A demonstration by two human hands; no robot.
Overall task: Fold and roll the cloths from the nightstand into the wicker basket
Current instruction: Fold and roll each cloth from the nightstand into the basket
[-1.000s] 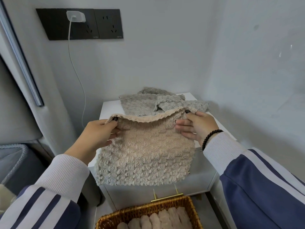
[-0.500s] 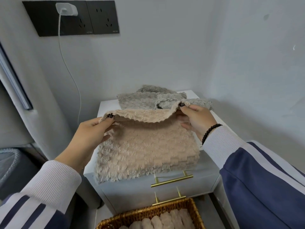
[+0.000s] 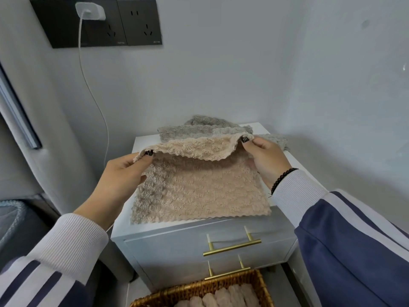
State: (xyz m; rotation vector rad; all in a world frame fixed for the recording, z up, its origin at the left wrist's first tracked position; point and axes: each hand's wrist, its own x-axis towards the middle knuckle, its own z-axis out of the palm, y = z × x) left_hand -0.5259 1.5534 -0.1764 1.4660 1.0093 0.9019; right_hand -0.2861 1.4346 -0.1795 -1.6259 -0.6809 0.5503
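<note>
A beige fluffy cloth (image 3: 199, 187) lies on the white nightstand (image 3: 194, 244), its far edge lifted. My left hand (image 3: 119, 176) pinches the cloth's far left corner and my right hand (image 3: 265, 160) pinches its far right corner, so the top edge curls toward me. Grey cloths (image 3: 205, 129) lie in a heap behind it on the nightstand's back part. The wicker basket (image 3: 263, 289) sits on the floor below the drawers, with several rolled beige cloths (image 3: 221, 298) lined up inside.
Two brass drawer handles (image 3: 232, 247) stick out of the nightstand's front above the basket. A white charger (image 3: 89, 11) sits in a black wall socket, its cable hanging down left of the nightstand. A grey padded headboard (image 3: 26, 140) stands at the left; walls close the back and right.
The beige cloth has come down from hanging in front of the nightstand to lying on its top. Both hands kept their corner holds and moved away from me.
</note>
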